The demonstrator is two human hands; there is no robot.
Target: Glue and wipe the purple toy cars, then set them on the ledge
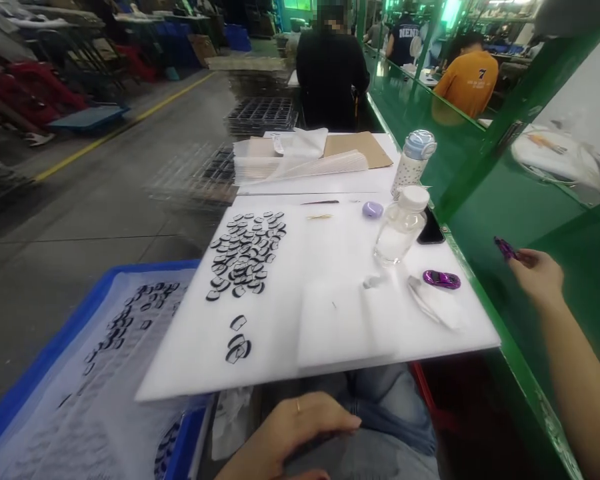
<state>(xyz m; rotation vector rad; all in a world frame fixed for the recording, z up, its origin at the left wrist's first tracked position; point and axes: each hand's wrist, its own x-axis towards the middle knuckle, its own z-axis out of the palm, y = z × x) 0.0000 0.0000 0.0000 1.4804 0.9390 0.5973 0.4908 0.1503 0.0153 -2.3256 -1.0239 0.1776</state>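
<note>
Over the green conveyor at the right, my right hand pinches a small purple toy car between thumb and fingers. Another purple toy car rests on the white work board, near its right edge, beside a crumpled white cloth. My left hand is low in front of the board, above my lap. Its fingers are partly stretched and apart, with nothing seen in them. Many small black-rimmed clear pieces lie spread over the board's left side.
A clear bottle, a dotted bottle, a phone and a lilac case stand or lie at the board's right. A blue tray holds more pieces. The green conveyor runs alongside; a co-worker sits ahead.
</note>
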